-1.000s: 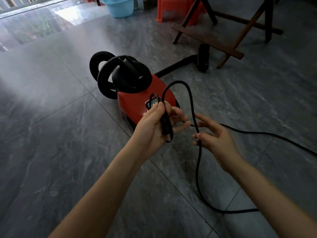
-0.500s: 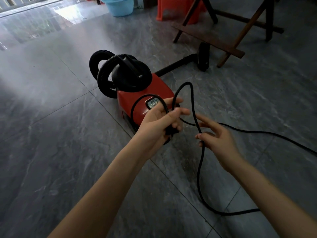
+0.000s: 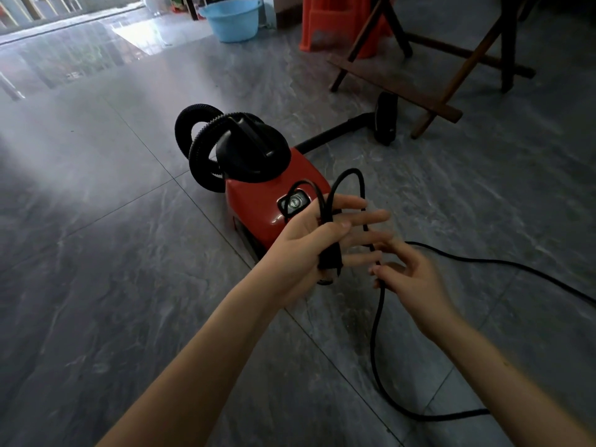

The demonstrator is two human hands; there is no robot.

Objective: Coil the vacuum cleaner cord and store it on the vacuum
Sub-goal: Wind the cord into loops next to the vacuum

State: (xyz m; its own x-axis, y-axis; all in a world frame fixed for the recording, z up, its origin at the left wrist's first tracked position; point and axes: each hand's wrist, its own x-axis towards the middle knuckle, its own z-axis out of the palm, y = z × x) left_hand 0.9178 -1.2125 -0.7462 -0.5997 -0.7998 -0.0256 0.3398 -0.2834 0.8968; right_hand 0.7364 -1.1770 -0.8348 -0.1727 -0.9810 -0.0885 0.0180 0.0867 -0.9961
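Both grips hold cord (image 3: 374,333): left hand (image 3: 303,246) thumb-pinned, right hand (image 3: 416,279) apparently pinching.

No readable writing

The red vacuum cleaner (image 3: 258,208) carries a small round badge (image 3: 295,201) set in a dark frame on its top, but whatever is printed on it is too small and blurred to read. The black cord (image 3: 372,350) shows no readable print either.
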